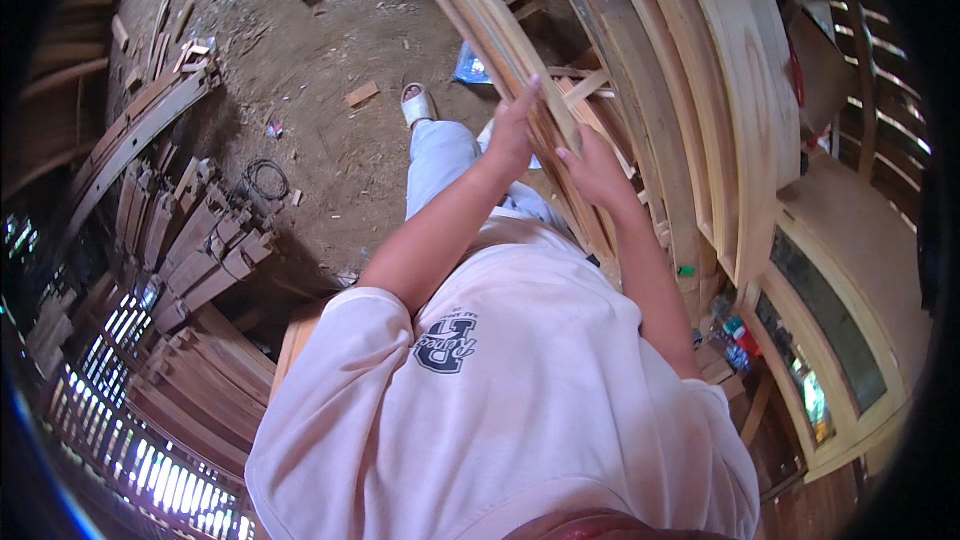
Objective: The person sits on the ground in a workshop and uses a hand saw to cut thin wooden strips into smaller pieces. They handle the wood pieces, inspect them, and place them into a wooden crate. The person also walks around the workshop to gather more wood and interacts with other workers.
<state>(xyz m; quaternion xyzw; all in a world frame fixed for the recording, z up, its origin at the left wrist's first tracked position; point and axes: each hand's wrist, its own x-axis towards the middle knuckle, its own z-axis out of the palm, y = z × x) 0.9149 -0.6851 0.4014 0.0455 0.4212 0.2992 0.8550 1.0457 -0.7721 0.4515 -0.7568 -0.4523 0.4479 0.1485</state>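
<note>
The slats [505,40] form a thin bundle of long wooden strips at upper centre of the frame. Their long axis runs from the upper left end, near the top edge, down and to the right toward the person's waist.

Left hand [512,135]: wrapped around the left edge of the bundle, fingers up along the strips, grasping them. Right hand [597,168]: laid flat on the lower right part of the bundle, fingers extended; it touches the wood, but whether it grips or only steadies cannot be told.

Both hands sit on the lower half of the bundle, so most of its length projects up and left beyond them. The left hand is the higher of the two and nearer the free end; the right hand is nearer the body.

Surroundings:
- Frames [700,110]: large curved wooden pieces leaning at right, just beside the bundle (contact cannot be told).
- Floor [330,70]: bare dirt with offcuts, upper left.
- Sandal [417,105]: pale, on the person's foot, left of the hands.
- Stacks [190,250]: dark timber pieces at left, well apart from the hands.
</note>
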